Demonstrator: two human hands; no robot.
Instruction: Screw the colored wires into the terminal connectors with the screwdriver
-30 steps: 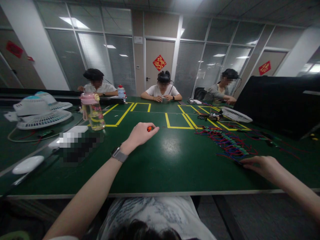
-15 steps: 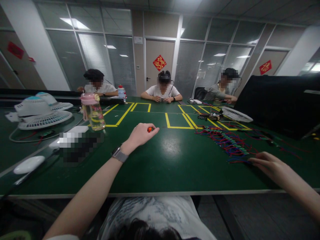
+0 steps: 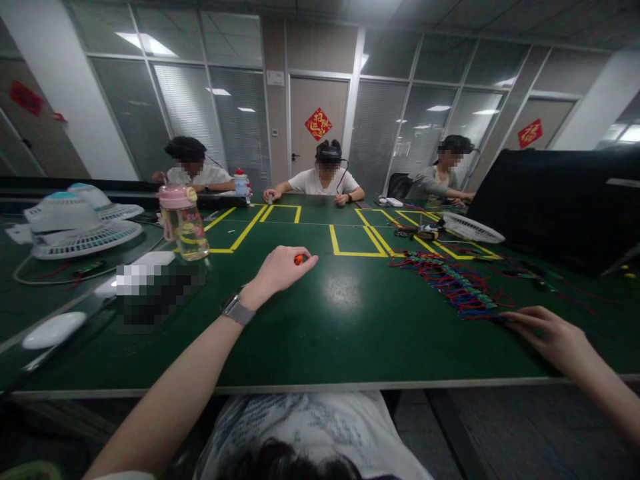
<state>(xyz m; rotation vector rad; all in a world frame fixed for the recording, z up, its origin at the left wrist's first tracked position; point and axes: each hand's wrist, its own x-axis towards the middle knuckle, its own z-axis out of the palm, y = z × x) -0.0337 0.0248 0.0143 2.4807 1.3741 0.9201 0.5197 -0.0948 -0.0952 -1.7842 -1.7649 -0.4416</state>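
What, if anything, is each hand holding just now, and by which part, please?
The left hand pinches a small orange object at its fingertips; which part cannot be told. The right hand holds nothing, its fingertips at the near end of the wire bundle.

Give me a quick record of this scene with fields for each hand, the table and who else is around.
left hand: left hand closed on a small orange object, resting on the green table
right hand: right hand flat on the table, fingertips at the near end of the bundle of red and blue wires
left of table: pink-lidded water bottle, white fans
others: three people seated at the far side
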